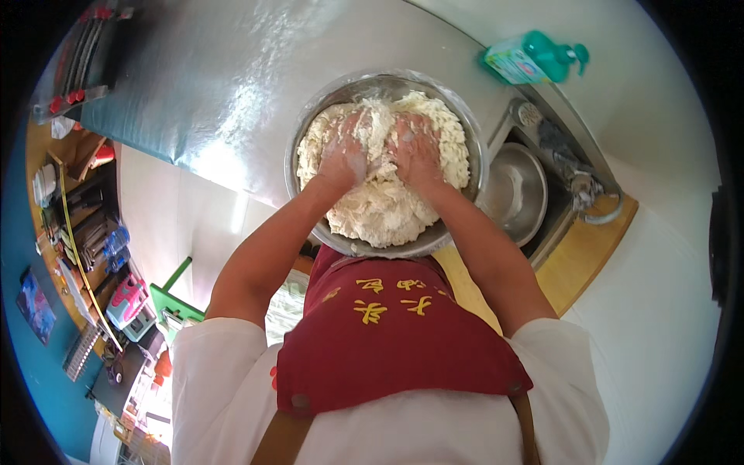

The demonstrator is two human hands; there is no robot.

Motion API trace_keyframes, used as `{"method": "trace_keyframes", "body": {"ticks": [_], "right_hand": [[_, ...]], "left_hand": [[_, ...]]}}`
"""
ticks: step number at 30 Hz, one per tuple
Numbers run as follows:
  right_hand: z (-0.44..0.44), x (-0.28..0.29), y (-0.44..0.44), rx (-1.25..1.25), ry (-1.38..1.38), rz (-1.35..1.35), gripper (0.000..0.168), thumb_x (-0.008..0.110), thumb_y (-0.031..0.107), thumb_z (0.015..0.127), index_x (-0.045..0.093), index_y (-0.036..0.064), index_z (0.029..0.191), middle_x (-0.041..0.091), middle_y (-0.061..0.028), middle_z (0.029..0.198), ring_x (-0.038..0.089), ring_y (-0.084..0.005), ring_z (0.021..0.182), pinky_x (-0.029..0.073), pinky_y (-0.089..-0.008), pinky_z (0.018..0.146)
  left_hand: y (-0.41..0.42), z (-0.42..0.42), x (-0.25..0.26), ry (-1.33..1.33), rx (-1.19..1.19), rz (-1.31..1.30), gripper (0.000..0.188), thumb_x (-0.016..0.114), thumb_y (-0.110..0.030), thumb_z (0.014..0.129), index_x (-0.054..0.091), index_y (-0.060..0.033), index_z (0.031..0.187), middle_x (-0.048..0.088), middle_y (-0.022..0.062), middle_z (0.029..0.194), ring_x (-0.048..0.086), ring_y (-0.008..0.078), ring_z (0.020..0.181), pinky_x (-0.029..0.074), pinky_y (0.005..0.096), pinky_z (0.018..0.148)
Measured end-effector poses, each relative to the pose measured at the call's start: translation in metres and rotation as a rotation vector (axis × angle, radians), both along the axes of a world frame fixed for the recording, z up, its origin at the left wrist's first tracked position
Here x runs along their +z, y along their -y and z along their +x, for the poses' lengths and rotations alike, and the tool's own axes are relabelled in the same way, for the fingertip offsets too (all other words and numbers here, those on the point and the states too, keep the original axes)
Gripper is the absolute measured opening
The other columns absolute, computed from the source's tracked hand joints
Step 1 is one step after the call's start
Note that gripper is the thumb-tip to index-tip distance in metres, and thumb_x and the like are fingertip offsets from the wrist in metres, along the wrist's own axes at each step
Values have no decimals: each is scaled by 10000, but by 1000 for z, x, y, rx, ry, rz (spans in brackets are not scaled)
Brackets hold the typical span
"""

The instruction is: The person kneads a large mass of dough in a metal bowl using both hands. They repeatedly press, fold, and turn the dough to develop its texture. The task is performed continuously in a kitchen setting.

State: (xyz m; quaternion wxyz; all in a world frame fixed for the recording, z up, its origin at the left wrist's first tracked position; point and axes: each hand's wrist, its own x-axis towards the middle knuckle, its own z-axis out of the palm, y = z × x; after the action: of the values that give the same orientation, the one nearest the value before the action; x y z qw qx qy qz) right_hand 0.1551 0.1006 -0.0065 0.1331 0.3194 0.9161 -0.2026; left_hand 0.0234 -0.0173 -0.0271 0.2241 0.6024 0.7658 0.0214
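A large stainless-steel bowl (386, 85) holds a big, shaggy mass of pale dough (381, 216). Loose, crumbly flakes and dry flour lie over its far part, while the near part is a smoother lump. My left hand (347, 152) is sunk into the dough left of the middle, its fingertips hidden in the mass. Close beside it, my right hand (416, 152) grips the dough on the right, fingers bent and partly buried. Flour and bits of dough cling to both hands.
The bowl stands on a shiny metal worktop (192, 75) at its near edge. To the right, a sink (561, 212) holds a smaller metal bowl (514, 192) beside a faucet (604, 216). A green pump bottle (535, 58) stands behind. Cluttered shelves (75, 232) are at left.
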Motion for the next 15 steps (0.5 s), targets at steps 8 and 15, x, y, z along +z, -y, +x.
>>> {"method": "trace_keyframes", "body": {"ticks": [8, 15], "right_hand": [[41, 74, 16, -222, -293, -75, 471, 511, 160, 870, 421, 2, 1305, 353, -246, 1373, 343, -392, 1268, 301, -457, 1049], [59, 20, 13, -678, -316, -51, 627, 535, 291, 869, 332, -113, 1303, 398, -332, 1291, 397, -433, 1209, 323, -447, 1028]], "left_hand": [[-23, -13, 107, -71, -77, 155, 707, 496, -486, 857, 401, 30, 1330, 148, 234, 1482, 183, 351, 1373, 199, 552, 1087], [-125, -19, 36, 249, -82, -210, 789, 379, -601, 867, 413, 51, 1311, 479, 235, 1290, 383, 358, 1269, 313, 456, 1051]]}}
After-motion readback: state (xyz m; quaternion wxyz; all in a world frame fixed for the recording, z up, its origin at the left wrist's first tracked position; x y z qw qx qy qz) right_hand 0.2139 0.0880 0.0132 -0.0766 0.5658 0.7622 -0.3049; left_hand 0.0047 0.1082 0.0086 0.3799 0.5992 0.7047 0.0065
